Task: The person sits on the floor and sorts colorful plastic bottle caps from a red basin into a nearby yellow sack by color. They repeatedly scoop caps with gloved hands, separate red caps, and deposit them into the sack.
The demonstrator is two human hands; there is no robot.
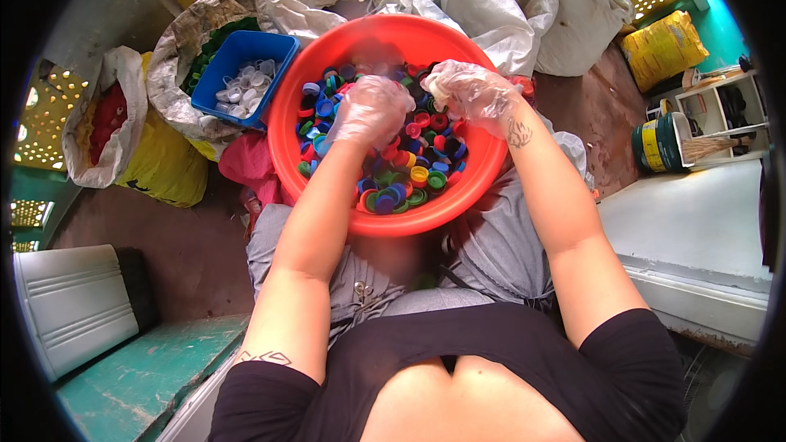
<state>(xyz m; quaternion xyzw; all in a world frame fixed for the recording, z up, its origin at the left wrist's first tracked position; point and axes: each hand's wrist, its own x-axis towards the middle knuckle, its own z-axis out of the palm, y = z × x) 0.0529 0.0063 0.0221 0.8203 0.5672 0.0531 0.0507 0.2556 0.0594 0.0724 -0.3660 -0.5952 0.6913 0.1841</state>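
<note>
A large red plastic basin stands before me, holding many loose plastic bottle caps in blue, green, red and yellow. Over the middle of the caps is my left hand, in a clear plastic glove; its fingers are curled, and what lies under them is hidden. My right hand, gloved the same way, is bent above the basin's right side, its fingertips pointing left towards the caps. Whether it holds a cap does not show. The two hands are apart.
A blue plastic container of white caps adjoins the basin's left rim, over a sack with green caps. Further left stands a sack with red contents. White sacks line the far side. At right are a yellow sack and shelf.
</note>
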